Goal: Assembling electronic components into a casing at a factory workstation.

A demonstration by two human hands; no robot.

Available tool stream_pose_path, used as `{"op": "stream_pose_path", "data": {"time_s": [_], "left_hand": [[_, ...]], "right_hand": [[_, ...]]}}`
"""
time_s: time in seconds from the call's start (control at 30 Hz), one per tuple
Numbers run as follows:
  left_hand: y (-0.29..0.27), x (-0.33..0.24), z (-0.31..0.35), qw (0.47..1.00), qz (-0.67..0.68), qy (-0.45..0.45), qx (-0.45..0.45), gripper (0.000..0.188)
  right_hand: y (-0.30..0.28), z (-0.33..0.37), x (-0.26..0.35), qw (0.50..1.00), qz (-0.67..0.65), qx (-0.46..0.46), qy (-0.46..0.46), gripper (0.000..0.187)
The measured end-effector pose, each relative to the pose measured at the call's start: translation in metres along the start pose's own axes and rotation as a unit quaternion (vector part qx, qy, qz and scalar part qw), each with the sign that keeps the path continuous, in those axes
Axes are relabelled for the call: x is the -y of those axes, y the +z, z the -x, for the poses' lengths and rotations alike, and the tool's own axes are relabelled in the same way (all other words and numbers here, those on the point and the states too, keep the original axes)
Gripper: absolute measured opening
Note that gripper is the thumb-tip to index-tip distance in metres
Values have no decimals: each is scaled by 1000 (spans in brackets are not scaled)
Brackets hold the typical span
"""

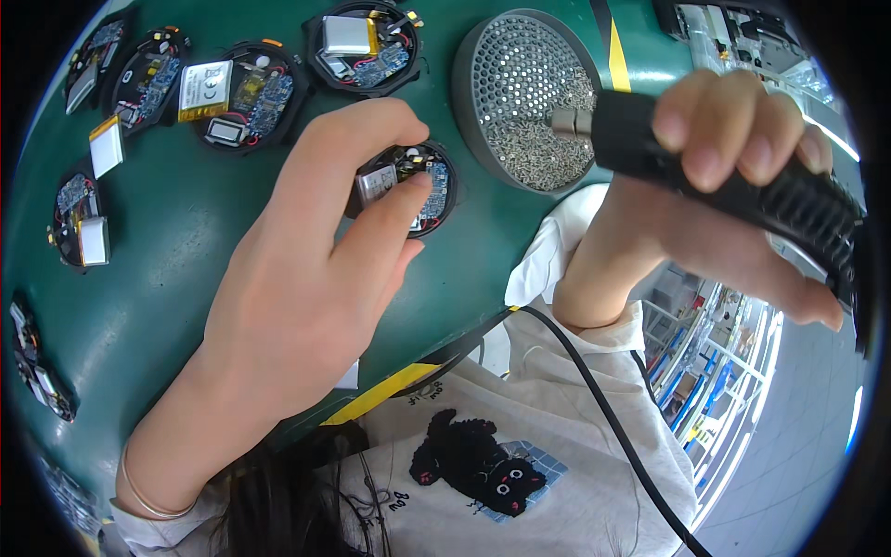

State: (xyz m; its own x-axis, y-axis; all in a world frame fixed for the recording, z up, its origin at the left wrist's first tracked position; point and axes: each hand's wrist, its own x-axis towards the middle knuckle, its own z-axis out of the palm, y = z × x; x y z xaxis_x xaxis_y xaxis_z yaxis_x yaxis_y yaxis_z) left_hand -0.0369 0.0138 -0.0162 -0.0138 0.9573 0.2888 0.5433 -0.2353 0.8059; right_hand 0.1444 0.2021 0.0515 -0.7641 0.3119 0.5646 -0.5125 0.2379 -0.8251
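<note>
My left hand [297,260] grips a small round black electronic housing [448,190] on the green mat, thumb and fingers spanning its edges. Inside the housing show a silver battery cell [375,184], a blue circuit board and thin red wires; my thumb covers part of the board. My right hand [724,237] is wrapped around a black power screwdriver [627,135], held almost level. Its metal nose [570,123] hangs over a round grey dish [467,107], whose perforated bottom carries a heap of tiny screws [538,153]. Whether a screw sits on the tip cannot be made out.
Several similar open housings [362,74] with batteries lie along the mat's far and left sides. A loose battery [107,147] rests among them. A black cable [594,390] runs down past the yellow-and-black table edge [390,392]. Shelving [715,362] stands to the right.
</note>
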Motion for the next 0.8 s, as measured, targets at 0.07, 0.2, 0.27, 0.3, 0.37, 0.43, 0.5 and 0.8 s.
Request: {"op": "stream_pose_path", "data": {"time_s": [0.07, 0.2, 0.27, 0.3, 0.37, 0.43, 0.5, 0.8], "left_hand": [[0, 1, 0, 1000, 27, -9, 8, 39], [-1, 1, 0, 999, 27, -16, 10, 38], [-1, 1, -1, 1000, 21, 0, 0, 38], [-1, 3, 0, 1000, 21, -1, -1, 38], [-2, 5, 3, 1000, 21, -10, 13, 38], [-2, 5, 5, 1000, 27, -11, 8, 39], [-1, 6, 6, 999, 31, -16, 3, 40], [11, 2, 1, 999, -33, -25, -33, 41]], "right_hand": [[13, 4, 1, 997, -76, -29, 21, 84], [26, -7, -16, 996, -55, 73, 12, 86], [22, -11, -23, 992, -49, 112, 2, 87], [21, -12, -27, 987, -44, 152, -8, 89], [25, -12, -31, 988, -41, 150, -8, 91], [29, -12, -33, 988, -43, 147, -9, 91], [33, -11, -33, 989, -43, 141, -8, 91], [41, -12, -34, 991, -24, 134, -16, 92]]}}
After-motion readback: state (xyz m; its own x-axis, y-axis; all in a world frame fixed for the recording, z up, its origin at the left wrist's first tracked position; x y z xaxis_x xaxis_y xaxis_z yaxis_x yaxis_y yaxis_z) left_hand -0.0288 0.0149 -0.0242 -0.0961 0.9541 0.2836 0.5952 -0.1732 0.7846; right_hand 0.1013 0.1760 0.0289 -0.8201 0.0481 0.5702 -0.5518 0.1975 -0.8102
